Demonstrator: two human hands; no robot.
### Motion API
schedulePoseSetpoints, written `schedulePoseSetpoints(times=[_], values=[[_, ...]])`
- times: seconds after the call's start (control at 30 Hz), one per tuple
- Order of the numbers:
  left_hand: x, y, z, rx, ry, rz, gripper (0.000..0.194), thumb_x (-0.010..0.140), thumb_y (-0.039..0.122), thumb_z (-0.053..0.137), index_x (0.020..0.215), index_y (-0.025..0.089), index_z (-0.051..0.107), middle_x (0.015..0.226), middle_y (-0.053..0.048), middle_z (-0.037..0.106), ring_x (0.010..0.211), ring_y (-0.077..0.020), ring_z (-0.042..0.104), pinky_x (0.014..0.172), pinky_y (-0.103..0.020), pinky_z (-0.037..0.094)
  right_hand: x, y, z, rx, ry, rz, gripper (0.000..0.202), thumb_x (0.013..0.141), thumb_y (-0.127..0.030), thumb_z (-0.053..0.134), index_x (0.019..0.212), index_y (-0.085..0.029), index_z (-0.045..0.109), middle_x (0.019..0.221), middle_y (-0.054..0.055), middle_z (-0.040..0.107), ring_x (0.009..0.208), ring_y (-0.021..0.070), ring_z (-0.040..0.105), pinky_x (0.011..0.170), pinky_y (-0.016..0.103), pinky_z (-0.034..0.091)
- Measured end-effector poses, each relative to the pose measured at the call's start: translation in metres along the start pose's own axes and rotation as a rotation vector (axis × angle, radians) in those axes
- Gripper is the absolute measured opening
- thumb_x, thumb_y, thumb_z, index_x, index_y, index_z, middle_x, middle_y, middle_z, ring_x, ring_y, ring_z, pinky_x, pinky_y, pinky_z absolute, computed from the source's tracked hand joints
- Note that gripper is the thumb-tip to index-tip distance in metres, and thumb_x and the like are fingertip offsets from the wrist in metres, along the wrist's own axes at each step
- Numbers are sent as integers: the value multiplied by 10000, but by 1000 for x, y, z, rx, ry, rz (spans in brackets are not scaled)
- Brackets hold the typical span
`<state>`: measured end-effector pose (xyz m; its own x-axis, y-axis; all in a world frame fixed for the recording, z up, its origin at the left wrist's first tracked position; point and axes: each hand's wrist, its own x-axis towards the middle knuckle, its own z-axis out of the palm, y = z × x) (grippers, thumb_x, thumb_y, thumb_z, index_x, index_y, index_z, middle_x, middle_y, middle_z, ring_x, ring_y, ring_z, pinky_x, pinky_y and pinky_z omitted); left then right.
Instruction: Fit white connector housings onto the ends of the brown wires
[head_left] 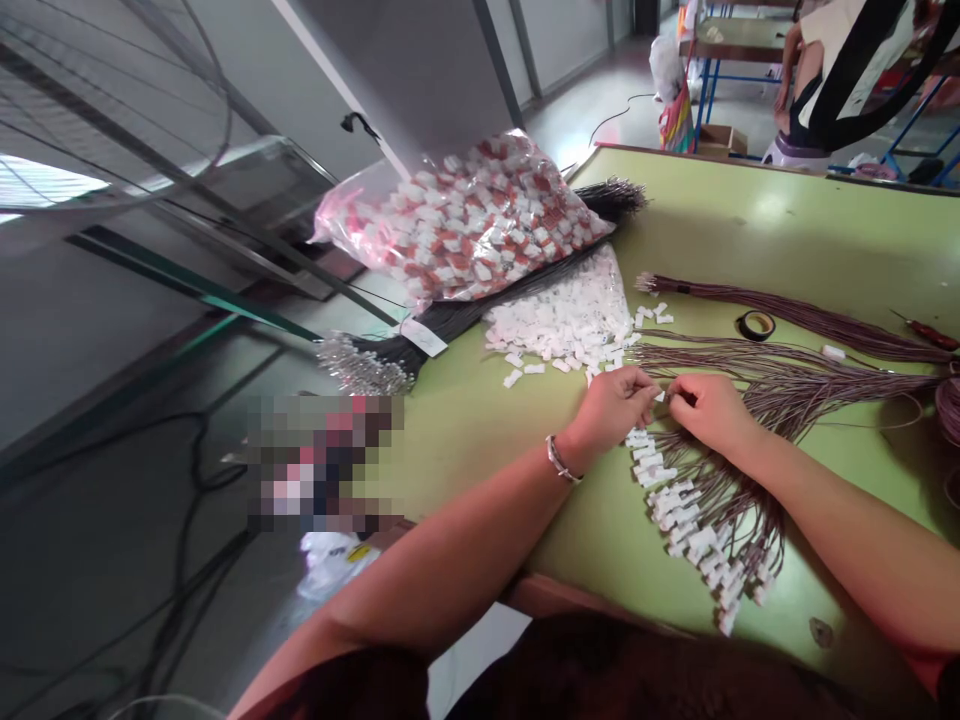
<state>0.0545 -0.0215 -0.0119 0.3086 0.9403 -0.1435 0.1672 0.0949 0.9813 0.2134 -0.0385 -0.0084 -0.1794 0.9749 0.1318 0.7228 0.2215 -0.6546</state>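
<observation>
Over the green table (465, 450), my left hand (616, 405) pinches a small white connector (660, 396). Facing it closely, my right hand (709, 408) has its fingers curled at the end of a thin brown wire that is mostly hidden. Brown wires (810, 385) run rightward from behind my hands. Just below my hands lies a row of white connectors (686, 515) fitted on brown wire ends. Loose white connectors (562, 315) are heaped beyond my left hand, partly in a clear bag.
Behind the heap sits a large bag of white and orange connectors (480, 220) on a black wire bundle (450, 318). A tape roll (755, 325), another brown wire bundle (802, 315) and a red-handled tool (930, 332) lie rightward. A person (840, 80) is at the back right.
</observation>
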Motion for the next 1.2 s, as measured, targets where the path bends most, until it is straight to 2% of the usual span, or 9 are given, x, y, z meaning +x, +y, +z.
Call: schedulePoseSetpoints(times=[0.2,0.5,0.7,0.87,1.2], values=[[-1,1,3,30,-14,-18,104,780,181,588,685,141,570,440,46,528,388,-66,498,405,-162,391,0,-1,1,-96,14,-28,162,695,-197,482,570,-165,580,529,21,572,492,118,436,515,243,285],[0,0,0,19,8,36,91,763,183,602,687,143,571,473,42,542,421,-70,514,446,-174,416,2,1,0,70,1,72,144,654,-243,481,552,-173,554,470,-23,494,461,97,384,473,225,263],[4,-3,-2,-120,31,23,63,724,153,632,725,134,573,506,30,586,471,-81,559,508,-197,458,3,-1,-3,119,9,111,139,629,-238,468,536,-174,548,455,-31,465,466,96,378,473,223,273],[5,-2,-5,-134,-19,32,65,700,144,646,702,120,585,545,15,603,504,-82,574,533,-205,472,3,-3,-5,145,-4,137,143,630,-244,467,536,-173,547,466,-29,475,472,96,388,480,222,286],[1,-2,9,-66,31,119,68,715,114,604,660,138,573,523,37,550,485,-65,530,498,-183,431,3,0,-2,109,-5,116,178,654,-303,505,536,-172,530,466,-26,477,474,97,380,478,228,274]])
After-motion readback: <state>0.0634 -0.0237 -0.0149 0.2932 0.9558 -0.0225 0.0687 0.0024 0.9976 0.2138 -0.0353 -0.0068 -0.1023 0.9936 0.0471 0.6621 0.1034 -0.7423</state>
